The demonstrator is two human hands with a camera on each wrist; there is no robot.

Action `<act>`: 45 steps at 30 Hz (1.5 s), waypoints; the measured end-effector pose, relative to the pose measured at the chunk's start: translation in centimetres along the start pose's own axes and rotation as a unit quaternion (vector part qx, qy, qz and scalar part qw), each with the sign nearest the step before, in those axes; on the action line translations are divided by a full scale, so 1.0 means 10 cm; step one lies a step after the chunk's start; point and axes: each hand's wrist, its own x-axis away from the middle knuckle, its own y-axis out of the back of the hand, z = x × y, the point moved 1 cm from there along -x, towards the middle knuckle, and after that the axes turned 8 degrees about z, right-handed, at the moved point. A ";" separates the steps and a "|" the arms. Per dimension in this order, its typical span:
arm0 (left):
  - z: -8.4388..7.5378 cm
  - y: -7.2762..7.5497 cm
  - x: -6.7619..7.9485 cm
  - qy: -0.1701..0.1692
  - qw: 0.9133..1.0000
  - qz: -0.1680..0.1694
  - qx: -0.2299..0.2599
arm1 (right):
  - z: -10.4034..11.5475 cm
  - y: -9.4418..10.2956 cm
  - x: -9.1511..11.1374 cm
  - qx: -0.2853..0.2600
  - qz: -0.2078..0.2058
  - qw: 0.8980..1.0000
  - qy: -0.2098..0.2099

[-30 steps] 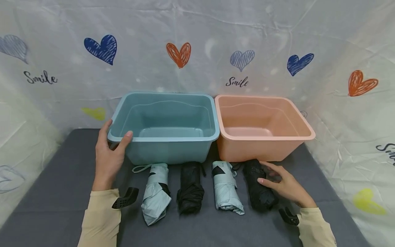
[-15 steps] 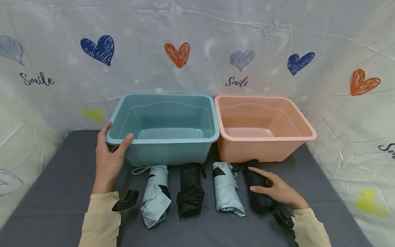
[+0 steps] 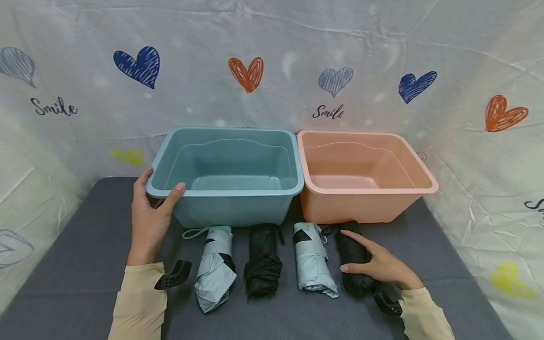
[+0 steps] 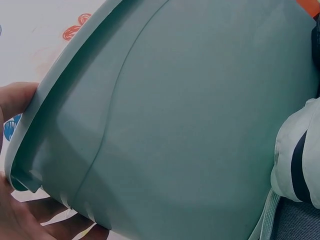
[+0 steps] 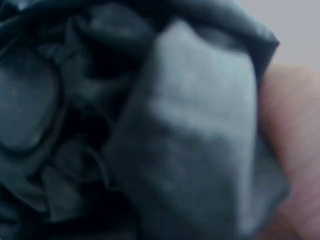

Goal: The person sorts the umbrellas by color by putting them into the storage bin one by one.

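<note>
As the right hand (image 3: pixel 380 264) lies over the rightmost black umbrella (image 3: pixel 352 250), its fingers are spread fairly wide and hold the folded cloth from above, thumb and forefinger both reaching across to the umbrella's left side. That umbrella lies on the desk (image 3: pixel 72 278), in front of the peach bin (image 3: pixel 344 205). From the right wrist, the crumpled dark fabric is close and blurred, with part of the hand beside it.

Over on the other side, the left hand (image 3: pixel 150 219) grips the blue bin (image 3: pixel 229 208) at its near left corner: the thumb hooks over the front rim and the other fingers press along the outside of the side wall, as the left wrist view also shows.

Both bins stand upright, side by side, their rims touching or nearly so. In front of the blue bin lie the left pale umbrella (image 3: pixel 214 274), its cord looped out to the left, and the other black umbrella (image 3: pixel 262 264). The right pale umbrella (image 3: pixel 313 259) rests between the 2 black ones.

I see 2 beige sleeves (image 3: pixel 140 297), each with a black wrist piece (image 3: pixel 174 275). Behind everything hangs a pale backdrop (image 3: pixel 272 28) printed with hearts and "Smile".
</note>
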 end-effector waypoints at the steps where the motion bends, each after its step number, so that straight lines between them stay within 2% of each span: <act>1: 0.00 0.00 0.00 0.000 1.000 0.000 -0.001 | 0.00 0.00 0.00 -0.001 0.000 1.000 0.002; 10: 0.00 -0.01 -0.02 -0.002 1.000 0.009 -0.009 | -0.01 0.03 0.00 -0.060 -0.005 0.997 0.041; 16: -0.01 0.00 0.00 0.005 1.000 0.016 -0.011 | 0.04 0.11 0.11 -0.043 -0.025 0.998 0.049; 20: -0.02 0.01 0.02 0.001 1.000 0.013 -0.015 | 0.20 0.21 0.30 -0.023 -0.031 0.997 0.071; 25: -0.02 0.00 0.03 -0.004 1.000 0.010 -0.015 | 0.52 0.32 0.58 -0.005 -0.050 0.992 0.116; 30: -0.01 0.00 0.03 -0.001 1.000 0.017 -0.006 | 0.82 0.48 0.68 0.010 -0.056 0.985 0.162; 35: -0.01 0.01 0.01 -0.001 1.000 0.019 -0.004 | 1.11 0.79 0.52 0.034 -0.032 0.985 0.166; 39: -0.01 0.01 0.01 0.002 1.000 0.018 -0.006 | 1.29 1.07 0.21 0.066 -0.008 0.985 0.160; 42: -0.01 0.01 0.01 0.001 1.000 0.016 -0.008 | 1.40 1.25 -0.03 0.069 0.002 0.987 0.148; 45: -0.01 0.00 -0.01 -0.004 1.000 0.016 -0.011 | 1.49 1.38 -0.26 0.101 -0.010 0.987 0.128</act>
